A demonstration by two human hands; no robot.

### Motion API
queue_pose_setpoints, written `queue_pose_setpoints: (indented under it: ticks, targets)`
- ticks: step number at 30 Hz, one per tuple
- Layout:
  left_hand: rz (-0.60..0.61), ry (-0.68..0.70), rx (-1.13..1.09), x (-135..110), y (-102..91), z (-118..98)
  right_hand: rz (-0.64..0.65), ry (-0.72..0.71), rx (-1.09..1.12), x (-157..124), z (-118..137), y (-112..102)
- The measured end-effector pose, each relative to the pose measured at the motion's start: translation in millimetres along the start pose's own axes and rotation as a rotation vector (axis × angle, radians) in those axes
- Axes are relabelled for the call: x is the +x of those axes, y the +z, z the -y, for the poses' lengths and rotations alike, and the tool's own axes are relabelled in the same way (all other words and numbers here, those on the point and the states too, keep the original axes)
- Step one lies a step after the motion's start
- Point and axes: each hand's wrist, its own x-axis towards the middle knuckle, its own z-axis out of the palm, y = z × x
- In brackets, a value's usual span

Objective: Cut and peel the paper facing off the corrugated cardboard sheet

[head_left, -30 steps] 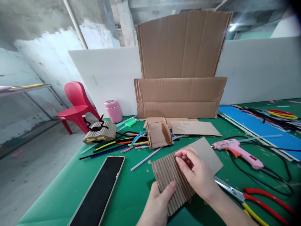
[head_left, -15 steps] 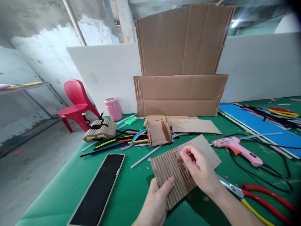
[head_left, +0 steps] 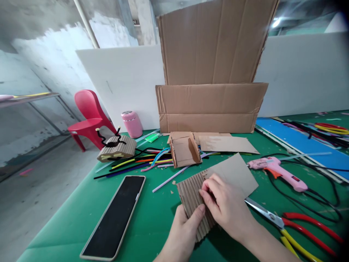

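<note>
- Two hands at work over the green table; both forearms cut off by the bottom edge.
- Left hand: grasping the ridged cardboard, thumb on top, the other fingers mostly hidden.
- Right hand: grip pinched, thumb against forefinger, touching the ridges; cannot tell whether a scrap sits between. Far part of the ridged surface is covered by this hand.
- Ridged cardboard: low in view, right of the phone, tilted above the table.
- Plain card shows beyond the right hand; cannot tell whether joined to the ridges.
- Scissors: tips near the right wrist; yellow handle runs off below, red fades toward the dark corner.
- Tall brown sheet: top cut off. Blue board: right end out of view.
- Small cardboard box: open side up, darker patch at right inside; covers part of the fuzzy sticks.
- Pink canister: upright, covered on top, contents hidden.
</note>
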Motion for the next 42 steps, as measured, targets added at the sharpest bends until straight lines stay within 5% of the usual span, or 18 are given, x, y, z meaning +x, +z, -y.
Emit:
queue_pose_setpoints:
  ticks: [3, 7, 12, 21, 30, 42]
  targets:
    - [0.019, -0.030, -0.038, 1.2, -0.9, -1.0, -0.014, 0.001, 0.080, -1.4, -0.6, -0.4]
    - [-0.004, -0.099, -0.165, 3.6, -0.6, -2.4, -0.159, 0.175, 0.355, -1.2, -10.8, -4.1]
    - [-0.044, -0.139, -0.193, 4.0, 0.3, -3.9, -0.320, 0.223, 0.334, 1.3, -19.9, -5.9]
    - [-0.078, -0.076, -0.067, 3.7, -0.7, 1.1, -0.221, 0.094, 0.161, 8.3, -13.0, 1.1]
    - [-0.073, 0.237, 0.219, 2.5, 1.7, 10.5, -0.072, 0.020, -0.104, 16.3, -7.5, -8.9]
    - [-0.105, -0.125, -0.141, 0.6, 0.0, -5.2, -0.263, 0.189, 0.079, 9.6, -27.0, -25.5]
